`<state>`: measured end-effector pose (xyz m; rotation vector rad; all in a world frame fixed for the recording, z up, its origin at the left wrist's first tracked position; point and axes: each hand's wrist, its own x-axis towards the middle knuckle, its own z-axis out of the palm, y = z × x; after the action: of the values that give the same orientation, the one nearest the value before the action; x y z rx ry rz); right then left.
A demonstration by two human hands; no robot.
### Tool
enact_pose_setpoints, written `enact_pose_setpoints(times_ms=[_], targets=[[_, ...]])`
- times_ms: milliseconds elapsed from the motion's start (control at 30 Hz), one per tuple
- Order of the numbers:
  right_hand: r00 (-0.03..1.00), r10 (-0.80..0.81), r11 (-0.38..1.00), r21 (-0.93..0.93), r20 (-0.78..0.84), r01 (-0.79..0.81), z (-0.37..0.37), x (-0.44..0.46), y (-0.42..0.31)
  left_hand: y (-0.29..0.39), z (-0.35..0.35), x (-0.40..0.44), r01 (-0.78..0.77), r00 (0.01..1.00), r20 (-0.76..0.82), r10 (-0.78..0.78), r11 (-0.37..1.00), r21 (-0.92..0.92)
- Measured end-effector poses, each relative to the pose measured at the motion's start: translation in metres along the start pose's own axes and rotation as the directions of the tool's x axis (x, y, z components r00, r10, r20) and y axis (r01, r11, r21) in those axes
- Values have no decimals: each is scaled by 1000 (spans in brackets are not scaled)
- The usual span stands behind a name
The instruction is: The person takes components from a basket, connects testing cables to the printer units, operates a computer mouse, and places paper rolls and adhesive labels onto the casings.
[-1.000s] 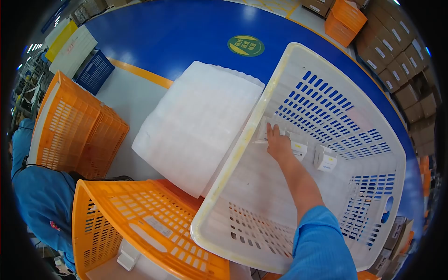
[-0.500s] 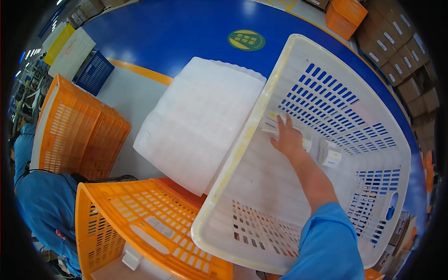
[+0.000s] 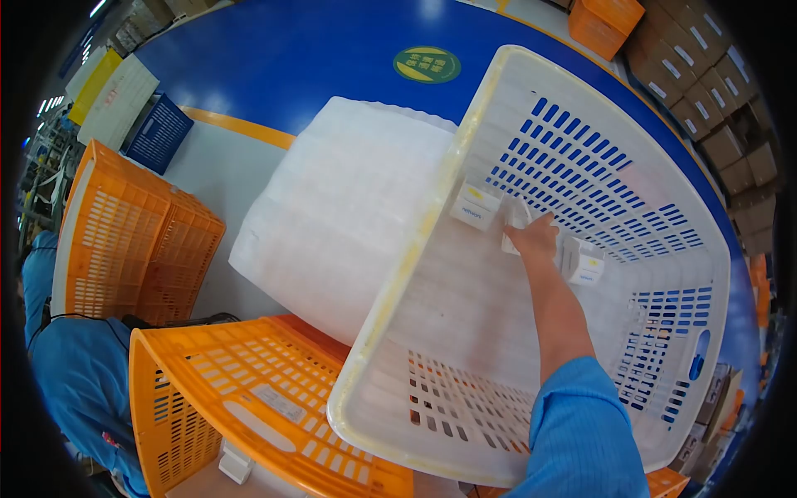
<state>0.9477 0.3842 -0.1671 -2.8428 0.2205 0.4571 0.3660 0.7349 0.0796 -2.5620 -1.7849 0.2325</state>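
My right hand (image 3: 535, 236) reaches down into a large white plastic basket (image 3: 465, 332). Its thumb and fingers are closed on a small white box (image 3: 516, 217), which they partly hide. To the left of that hand, against the basket's wall, stands another small white box (image 3: 475, 207) with a yellow mark and blue print. A further white box (image 3: 584, 261) lies just to the right of the hand. My left hand is out of view.
An orange basket (image 3: 266, 390) with a white item inside stands at the lower left, beside a white-covered stack (image 3: 340, 207). More orange crates (image 3: 137, 241) stand further left, near a person in blue (image 3: 83, 373). Cartons (image 3: 706, 91) are piled at right.
My right hand has moved right, away from the leftmost box, which now shows fully upright at the wall. Its fingers, spread before, have closed on the middle box.
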Motion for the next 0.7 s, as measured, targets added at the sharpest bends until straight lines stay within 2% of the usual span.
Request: enact_pose_setpoints(times_ms=[133, 233, 333, 400, 433, 533, 600, 667, 700], targets=[[998, 49, 993, 109, -41, -45, 5, 2, -24, -4, 3, -9, 11, 1000, -1, -11, 1000, -2], [991, 114, 929, 361, -72, -81, 32, 24, -23, -4, 6, -12, 21, 1000, 5, -21, 1000, 4], [993, 39, 927, 375, -109, 4, 48, 48, -5, -6, 7, -15, 22, 1000, 7, -22, 1000, 3], [970, -27, 919, 376, -242, 120, 48, 59, 12, -6, 8, -14, 22, 1000, 13, -22, 1000, 5], [950, -55, 915, 365, -306, 170, 44, 63, 24, -7, 9, -14, 19, 1000, 20, -19, 1000, 8], [903, -106, 975, 133, -417, 176, -8, 46, 62, -8, 9, -13, 18, 999, 26, -19, 1000, 11], [920, -122, 990, -105, -372, 89, -27, 48, 93, -9, 8, -16, 23, 999, 22, -23, 1000, 16], [941, 19, 969, -225, -338, -100, -36, 48, 118, -9, 9, -18, 29, 999, 24, -29, 999, 15], [946, 69, 972, -194, -318, -136, -38, 49, 130, -10, 9, -18, 30, 999, 27, -31, 999, 17]])
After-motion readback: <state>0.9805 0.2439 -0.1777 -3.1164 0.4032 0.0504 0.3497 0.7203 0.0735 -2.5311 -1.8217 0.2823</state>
